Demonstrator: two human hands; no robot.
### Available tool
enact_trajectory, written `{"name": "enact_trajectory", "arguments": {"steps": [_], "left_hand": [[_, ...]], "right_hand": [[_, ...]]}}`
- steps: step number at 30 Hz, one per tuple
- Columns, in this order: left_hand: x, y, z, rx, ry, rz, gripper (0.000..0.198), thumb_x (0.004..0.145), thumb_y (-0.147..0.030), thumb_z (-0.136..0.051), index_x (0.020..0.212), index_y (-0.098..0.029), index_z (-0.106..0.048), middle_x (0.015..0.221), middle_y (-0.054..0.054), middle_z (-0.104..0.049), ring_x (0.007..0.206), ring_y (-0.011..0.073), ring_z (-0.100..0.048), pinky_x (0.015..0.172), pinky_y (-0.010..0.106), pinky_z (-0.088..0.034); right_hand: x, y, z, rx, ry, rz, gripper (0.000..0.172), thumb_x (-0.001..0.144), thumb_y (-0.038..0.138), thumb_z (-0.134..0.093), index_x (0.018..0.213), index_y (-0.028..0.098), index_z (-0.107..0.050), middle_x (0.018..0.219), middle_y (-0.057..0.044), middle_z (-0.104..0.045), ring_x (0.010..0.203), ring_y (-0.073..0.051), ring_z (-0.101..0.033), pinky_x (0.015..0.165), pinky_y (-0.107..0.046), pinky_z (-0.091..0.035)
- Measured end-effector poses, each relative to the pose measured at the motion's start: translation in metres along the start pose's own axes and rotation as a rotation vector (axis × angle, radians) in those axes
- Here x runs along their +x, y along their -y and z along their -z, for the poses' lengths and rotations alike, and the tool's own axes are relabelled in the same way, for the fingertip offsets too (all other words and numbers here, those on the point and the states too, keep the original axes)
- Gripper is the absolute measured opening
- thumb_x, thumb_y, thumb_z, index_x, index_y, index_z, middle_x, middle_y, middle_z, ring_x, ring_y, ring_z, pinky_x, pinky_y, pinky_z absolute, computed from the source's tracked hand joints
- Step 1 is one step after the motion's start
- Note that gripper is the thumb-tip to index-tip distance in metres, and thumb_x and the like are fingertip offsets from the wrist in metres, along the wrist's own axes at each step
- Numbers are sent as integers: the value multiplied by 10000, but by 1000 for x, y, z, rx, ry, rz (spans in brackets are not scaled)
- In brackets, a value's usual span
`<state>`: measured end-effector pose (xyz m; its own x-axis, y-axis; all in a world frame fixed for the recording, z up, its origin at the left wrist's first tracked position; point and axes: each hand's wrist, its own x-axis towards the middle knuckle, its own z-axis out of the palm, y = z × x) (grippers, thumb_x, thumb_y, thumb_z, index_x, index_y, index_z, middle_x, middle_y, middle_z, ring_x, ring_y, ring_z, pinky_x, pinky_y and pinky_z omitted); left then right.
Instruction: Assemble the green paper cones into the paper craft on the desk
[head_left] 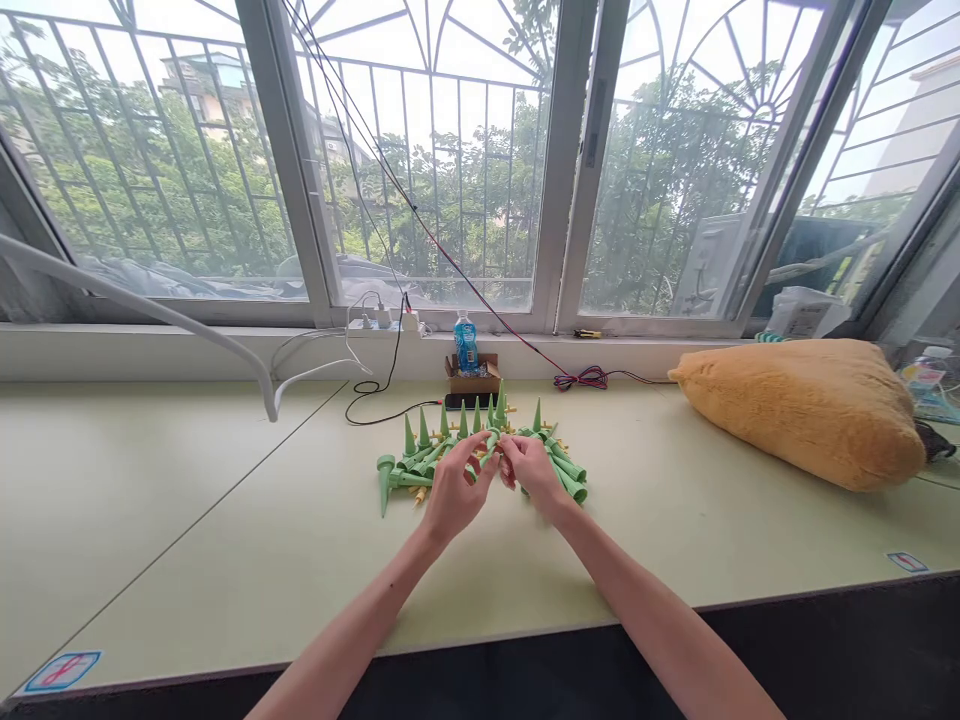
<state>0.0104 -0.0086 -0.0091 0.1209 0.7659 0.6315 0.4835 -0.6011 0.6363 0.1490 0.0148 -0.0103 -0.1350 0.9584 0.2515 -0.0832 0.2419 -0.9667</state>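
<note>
My left hand (457,492) is closed round a green plastic spike (492,441), held just above the pile. Against the right side of that piece, the fingers of my right hand (534,476) are pinched together; what lies between them is too small to make out. Behind and beside both hands is a heap of green cone-shaped spikes (570,470), several lying flat and several standing point up in a row. Small yellow valve-like pieces (421,495) show among them. One capped spike (385,484) points down toward me at the heap's left end.
Behind the heap lie a phone (471,401) on a cable and a small cardboard box (487,373) with a blue-liquid bottle (466,342). A coiled red-black cable (581,378) sits nearby. An orange plush cushion (802,410) fills the right; a white curved arm (187,318) reaches in from the left.
</note>
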Motion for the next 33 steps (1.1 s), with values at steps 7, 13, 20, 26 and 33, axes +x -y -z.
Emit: {"name": "enact_trajectory", "arguments": {"steps": [7,13,20,26,33], "left_hand": [[1,12,-1,148,-37,-56,314,929,-398,-474,1122,-226,-651,900,45,-551,642,103,-529,564,238,-482],[2,14,-1,107,-52,-18,296,932,-391,-467,1048,-203,-665,865,37,-541,691,121,-563,567,237,-477],[3,14,-2,64,-64,0,271,916,-382,-483,966,-189,-667,805,30,-535,685,134,-547,591,252,-467],[3,18,-5,25,-54,62,295,904,-413,-477,862,-180,-653,737,15,-519,628,129,-503,587,254,-434],[2,15,-5,-216,5,248,338,854,-493,-528,798,-168,-603,678,4,-529,530,95,-444,466,216,-348]], "right_hand": [[-1,1,1,83,69,-116,414,812,536,-536,606,204,-399,453,94,-273,361,-58,-280,361,-211,-255],[0,-3,1,30,71,-115,408,830,504,-504,573,201,-410,430,97,-244,342,-54,-245,355,-211,-217],[-1,-3,-1,-82,24,-76,418,826,502,-486,541,201,-426,409,77,-268,343,-68,-254,380,-225,-202],[-1,-7,0,-335,-37,113,457,860,497,-441,520,193,-452,418,38,-346,400,-95,-312,437,-245,-245],[-2,-7,1,-505,-51,285,446,895,448,-416,538,182,-439,494,26,-385,496,-105,-329,502,-251,-248]]}}
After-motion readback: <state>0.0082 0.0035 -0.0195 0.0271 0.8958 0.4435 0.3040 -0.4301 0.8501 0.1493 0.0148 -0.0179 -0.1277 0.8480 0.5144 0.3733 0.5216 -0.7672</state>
